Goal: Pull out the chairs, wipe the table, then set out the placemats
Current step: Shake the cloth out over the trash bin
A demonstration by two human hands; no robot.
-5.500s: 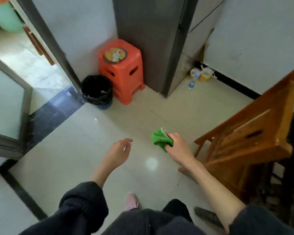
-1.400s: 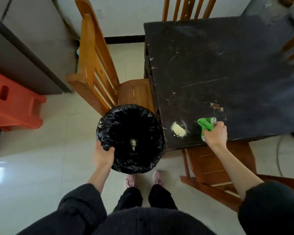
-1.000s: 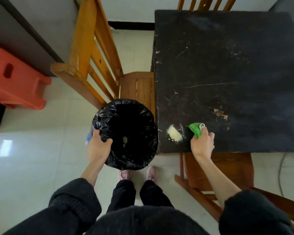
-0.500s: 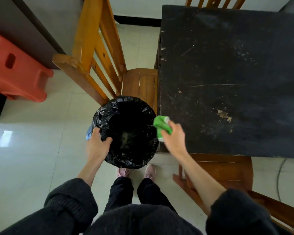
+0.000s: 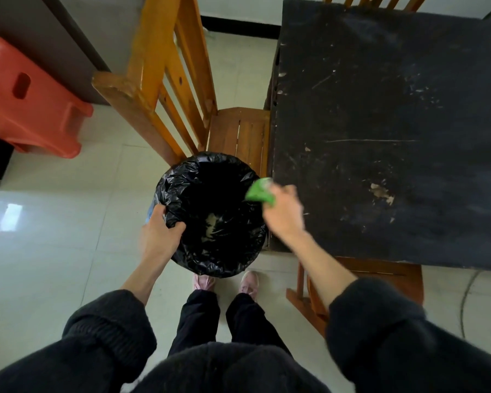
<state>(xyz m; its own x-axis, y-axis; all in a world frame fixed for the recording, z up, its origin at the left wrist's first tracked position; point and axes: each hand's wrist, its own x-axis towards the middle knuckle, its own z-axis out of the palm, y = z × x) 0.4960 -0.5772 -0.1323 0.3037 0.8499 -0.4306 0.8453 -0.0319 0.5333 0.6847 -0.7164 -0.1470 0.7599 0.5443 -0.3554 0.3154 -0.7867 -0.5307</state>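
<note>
Nearest, dark sleeves and pink shoes [image 5: 250, 280] on the pale tiled floor. Left hand [image 5: 159, 236] clamped on the rim of the black-lined waste bin [image 5: 213, 219], thumb hooked over the liner, bin mouth held just below the near left corner of the worktop [image 5: 386, 131]. Pale crumbs visible at the bottom of the liner. Right hand [image 5: 282, 212] curled around a bunched green cloth [image 5: 260, 191], blurred, poised over the worktop edge right at the bin's rim. Worth keeping the rim snug under the edge so nothing sweeps onto the floor, and shaking the cloth over the bin mouth before the next pass. Further in, a flaky tan patch [image 5: 381, 191] and scattered pale specks on the dark surface, likely needing firmer strokes drawn toward the bin. Left of the worktop, a wooden chair [image 5: 182, 89] drawn partly out; another under the near edge; beyond, an orange plastic stool [image 5: 29, 95]. No placemats in sight.
</note>
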